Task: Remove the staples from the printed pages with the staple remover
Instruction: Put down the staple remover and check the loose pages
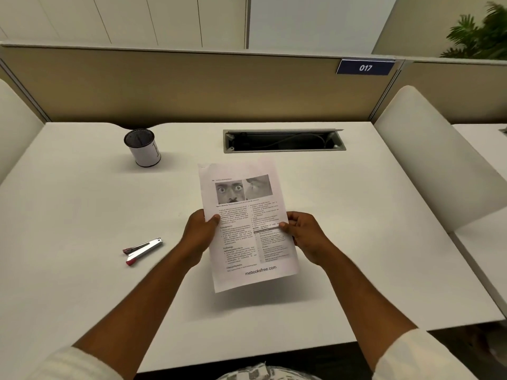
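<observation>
The printed pages (247, 237), white sheets with two photos at the top and columns of text, hang above the middle of the desk. My left hand (199, 234) grips their left edge and my right hand (304, 234) grips their right edge. A faint mark at the top left corner of the pages could be a staple; it is too small to tell. The staple remover (142, 249), metal with red tips, lies on the desk to the left of my left hand, apart from both hands.
A black mesh pen cup (142, 148) with a white label stands at the back left of the white desk (82, 215). An open cable tray (284, 140) is set into the desk at the back. White side dividers (439, 165) flank the desk.
</observation>
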A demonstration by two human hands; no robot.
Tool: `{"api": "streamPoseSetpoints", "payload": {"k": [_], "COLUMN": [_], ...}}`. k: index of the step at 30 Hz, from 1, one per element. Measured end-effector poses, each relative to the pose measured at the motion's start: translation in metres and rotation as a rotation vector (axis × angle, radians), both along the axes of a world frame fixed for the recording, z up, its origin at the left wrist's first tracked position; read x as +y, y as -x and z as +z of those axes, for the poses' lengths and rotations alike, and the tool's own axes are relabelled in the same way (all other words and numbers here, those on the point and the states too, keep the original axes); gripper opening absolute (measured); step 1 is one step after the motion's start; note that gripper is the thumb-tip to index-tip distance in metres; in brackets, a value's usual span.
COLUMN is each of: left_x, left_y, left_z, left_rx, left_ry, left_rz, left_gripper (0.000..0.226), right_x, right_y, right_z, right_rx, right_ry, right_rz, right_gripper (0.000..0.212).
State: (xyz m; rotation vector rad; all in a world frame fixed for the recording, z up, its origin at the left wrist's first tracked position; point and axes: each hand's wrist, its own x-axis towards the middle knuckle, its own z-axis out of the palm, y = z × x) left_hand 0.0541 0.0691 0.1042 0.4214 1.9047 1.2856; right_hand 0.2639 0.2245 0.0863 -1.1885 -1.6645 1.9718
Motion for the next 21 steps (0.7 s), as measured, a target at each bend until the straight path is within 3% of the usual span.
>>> {"api": "streamPoseSetpoints", "payload": {"k": [10,21], "left_x": [-0.005,0.015], "left_y": [-0.007,-0.031], "left_z": [-0.012,-0.015], "left_rx": [0.031,0.101], "left_ry": [0.042,0.086], "left_rz": [0.038,-0.067], "left_gripper": [0.023,0.03], "right_x": [-0.003,0.01], "right_y": [0.0,-0.013], "right_z": [-0.011,-0.019], "right_rx": [0.019,-0.042], "right_ry": [0.036,-0.097], "right_rz": [0.004,-0.078], "right_gripper": [0.019,0.021]}}
